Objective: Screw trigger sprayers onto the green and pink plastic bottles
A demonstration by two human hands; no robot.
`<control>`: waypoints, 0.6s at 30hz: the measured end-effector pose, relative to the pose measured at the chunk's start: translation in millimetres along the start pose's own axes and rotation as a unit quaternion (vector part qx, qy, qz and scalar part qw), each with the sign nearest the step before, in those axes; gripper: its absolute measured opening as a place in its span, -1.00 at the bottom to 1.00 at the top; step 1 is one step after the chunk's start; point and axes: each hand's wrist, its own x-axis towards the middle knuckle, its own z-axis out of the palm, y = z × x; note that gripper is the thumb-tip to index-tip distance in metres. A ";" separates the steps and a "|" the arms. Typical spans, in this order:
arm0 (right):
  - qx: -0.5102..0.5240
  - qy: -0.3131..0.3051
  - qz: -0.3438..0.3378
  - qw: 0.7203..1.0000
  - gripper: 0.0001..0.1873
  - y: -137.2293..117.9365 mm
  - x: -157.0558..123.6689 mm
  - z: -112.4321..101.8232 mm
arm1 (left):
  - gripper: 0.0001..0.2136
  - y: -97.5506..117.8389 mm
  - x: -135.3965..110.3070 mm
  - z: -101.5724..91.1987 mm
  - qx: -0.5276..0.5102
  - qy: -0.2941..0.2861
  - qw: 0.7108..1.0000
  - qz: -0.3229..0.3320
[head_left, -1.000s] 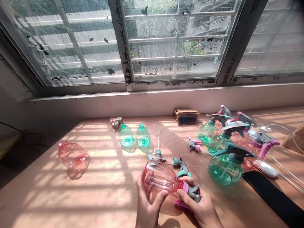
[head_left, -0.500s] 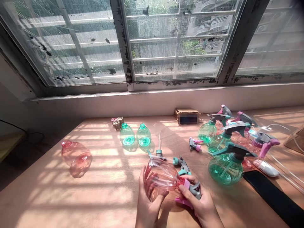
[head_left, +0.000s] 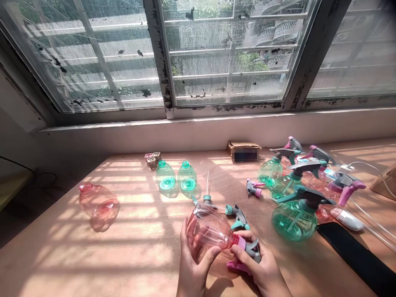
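Pink bottle [head_left: 208, 232] lies sideways in my left hand [head_left: 194, 264], steadied so my right hand [head_left: 258, 266] can grip its sprayer [head_left: 249, 251], both clamped.

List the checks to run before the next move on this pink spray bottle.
1. Left hand wraps the pink bottle: ok.
2. Right hand grips the pink-and-grey trigger head at the neck: ok.
3. Trigger head screwed fully home: cannot tell, fingers cover the collar.
4. Loose teal trigger head lies on the table, outside both hands: ok.
5. Green spray bottle stands upright, apart to the right: ok.
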 end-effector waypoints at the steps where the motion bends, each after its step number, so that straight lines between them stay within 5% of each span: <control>1: 0.008 0.004 0.004 1.000 -0.41 -0.2 0.1 0.1 | -0.02 0.4 -0.2 0.3 -0.005 -0.005 1.000 -0.004; 13: -0.005 -0.006 -0.025 1.000 -0.47 3.8 2.4 -1.1 | 0.07 2.5 -0.8 -0.8 -0.045 -0.014 0.998 -0.028; 18: -0.017 -0.017 -0.021 0.999 -0.45 6.4 2.3 -2.5 | -0.07 3.8 -1.7 3.7 -0.041 0.009 0.999 -0.011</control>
